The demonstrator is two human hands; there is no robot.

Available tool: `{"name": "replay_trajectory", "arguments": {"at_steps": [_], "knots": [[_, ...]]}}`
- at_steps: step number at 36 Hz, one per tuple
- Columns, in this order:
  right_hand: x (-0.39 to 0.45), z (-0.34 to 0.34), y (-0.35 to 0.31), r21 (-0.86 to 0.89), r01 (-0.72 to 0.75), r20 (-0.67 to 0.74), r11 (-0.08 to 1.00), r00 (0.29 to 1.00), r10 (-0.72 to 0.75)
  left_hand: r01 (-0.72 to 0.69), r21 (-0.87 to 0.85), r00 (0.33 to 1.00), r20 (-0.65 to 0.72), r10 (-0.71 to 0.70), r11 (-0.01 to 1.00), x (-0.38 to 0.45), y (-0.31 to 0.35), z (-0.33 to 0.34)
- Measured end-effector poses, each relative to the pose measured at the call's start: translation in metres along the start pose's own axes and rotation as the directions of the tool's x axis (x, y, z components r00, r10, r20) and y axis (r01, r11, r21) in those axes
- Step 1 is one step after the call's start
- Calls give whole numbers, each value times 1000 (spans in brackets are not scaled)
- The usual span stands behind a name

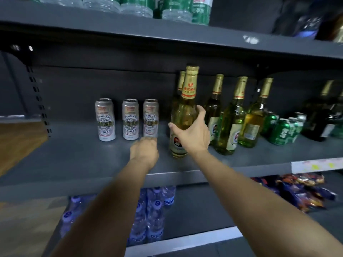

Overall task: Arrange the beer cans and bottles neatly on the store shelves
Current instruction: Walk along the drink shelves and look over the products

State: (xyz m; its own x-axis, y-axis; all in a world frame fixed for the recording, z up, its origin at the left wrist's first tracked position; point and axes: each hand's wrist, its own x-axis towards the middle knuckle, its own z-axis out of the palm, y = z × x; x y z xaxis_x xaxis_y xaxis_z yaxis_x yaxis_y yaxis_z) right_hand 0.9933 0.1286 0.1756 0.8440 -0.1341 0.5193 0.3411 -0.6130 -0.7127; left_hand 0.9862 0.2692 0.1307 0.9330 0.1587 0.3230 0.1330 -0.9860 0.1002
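Three silver beer cans stand in a row on the grey middle shelf point(74, 156). My left hand point(144, 152) is at the base of the rightmost silver can point(150, 115); hand and can are both blurred, and my fingers seem to curl round its foot. My right hand point(191, 134) grips a gold-foiled beer bottle point(185, 108) round its body, upright just right of the cans. A second bottle point(180, 82) stands behind it. Three more beer bottles point(232, 115) stand further right.
Green cans point(282, 132) and dark bottles point(319, 119) crowd the shelf's right end. The upper shelf point(167, 32) hangs low over the bottle tops. Water bottles point(152, 216) and snack bags point(304, 190) sit on the shelf below. A wooden surface point(16, 143) lies to the left.
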Motion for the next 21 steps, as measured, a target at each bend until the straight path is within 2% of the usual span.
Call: {"name": "replay_trajectory", "arguments": {"at_steps": [12, 16, 21], "knots": [[-48, -195, 125, -132, -145, -230, 981, 967, 112, -289, -96, 951, 84, 297, 953, -79, 199, 18], [-74, -258, 179, -180, -249, -283, 952, 940, 192, -386, -138, 904, 141, 404, 912, -119, 267, 34], [-119, -327, 241, -215, -423, -317, 881, 883, 346, -510, -120, 841, 139, 523, 852, -166, 348, 48]]}}
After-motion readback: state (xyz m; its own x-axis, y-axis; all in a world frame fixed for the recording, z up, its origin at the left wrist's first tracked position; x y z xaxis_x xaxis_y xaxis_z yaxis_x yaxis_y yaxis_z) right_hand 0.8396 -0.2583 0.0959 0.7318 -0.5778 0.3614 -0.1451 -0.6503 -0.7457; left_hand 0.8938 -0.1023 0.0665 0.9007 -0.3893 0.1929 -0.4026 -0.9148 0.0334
